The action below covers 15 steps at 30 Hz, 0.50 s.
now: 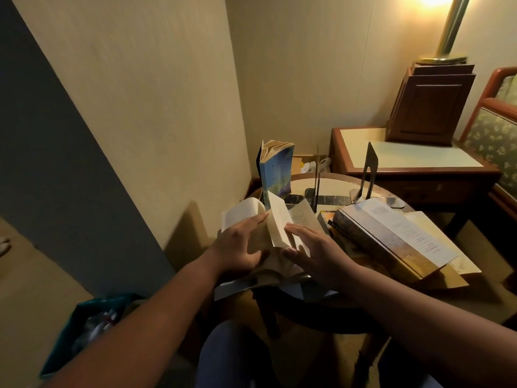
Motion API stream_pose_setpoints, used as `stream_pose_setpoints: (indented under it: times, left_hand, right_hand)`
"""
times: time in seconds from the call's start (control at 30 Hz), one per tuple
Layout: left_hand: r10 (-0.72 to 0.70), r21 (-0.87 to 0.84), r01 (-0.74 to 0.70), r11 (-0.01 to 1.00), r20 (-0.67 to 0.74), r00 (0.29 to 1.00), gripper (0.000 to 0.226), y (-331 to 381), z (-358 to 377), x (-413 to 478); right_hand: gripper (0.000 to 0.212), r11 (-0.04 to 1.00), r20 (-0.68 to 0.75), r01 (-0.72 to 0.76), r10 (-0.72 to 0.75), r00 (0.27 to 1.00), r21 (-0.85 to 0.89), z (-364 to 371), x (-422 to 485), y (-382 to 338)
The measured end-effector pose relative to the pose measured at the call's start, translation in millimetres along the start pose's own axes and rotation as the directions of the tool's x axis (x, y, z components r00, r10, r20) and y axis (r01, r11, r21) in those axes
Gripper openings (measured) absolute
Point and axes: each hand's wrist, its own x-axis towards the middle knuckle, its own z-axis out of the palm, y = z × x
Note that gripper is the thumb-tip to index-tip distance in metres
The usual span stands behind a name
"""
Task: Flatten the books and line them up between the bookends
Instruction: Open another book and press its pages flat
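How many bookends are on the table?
2: one edge-on bookend behind the open book, another right of it, behind the stack. Others may be hidden.

Lit brass lamp (451, 29) atop dark wooden box (430, 102) on side table (419, 156); teal bin (81, 315) on floor, lower left.

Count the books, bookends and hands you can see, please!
Books: 3 clear, a blue upright paperback, a cream-paged open book, a dark flat hardcover; more may hide beneath it.
Grey metal bookends: 2.
Hands: 2, left hand, right hand.
Total: 7.
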Motion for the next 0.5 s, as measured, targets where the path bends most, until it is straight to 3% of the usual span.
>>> stream_pose_setpoints:
  times: [0.1,0.23,0.37,0.5]
  left_hand:
    - [-0.016,-0.03,0.018,0.999,0.052,0.999,0.104,10,3,-8]
    - [-0.049,0.133,0.037,0.99,0.086,0.995,0.12,13,20,-11]
    - [-0.059,0.206,0.07,0.976,-0.06,0.996,0.123,8,37,-9]
    - [-0.045,0.15,0.068,0.986,-0.15,0.988,0.116,7,42,-10]
  right_hand:
    - [0.068,0.999,-0.039,0.013,-0.012,0.999,0.031,6,0,-1]
    - [0.067,0.998,-0.078,0.028,-0.023,0.997,0.063,11,2,-2]
    - [0.064,0.997,-0.077,0.027,-0.022,0.997,0.07,12,2,0]
    - [0.071,0.997,-0.055,0.026,-0.022,0.998,0.073,8,0,4]
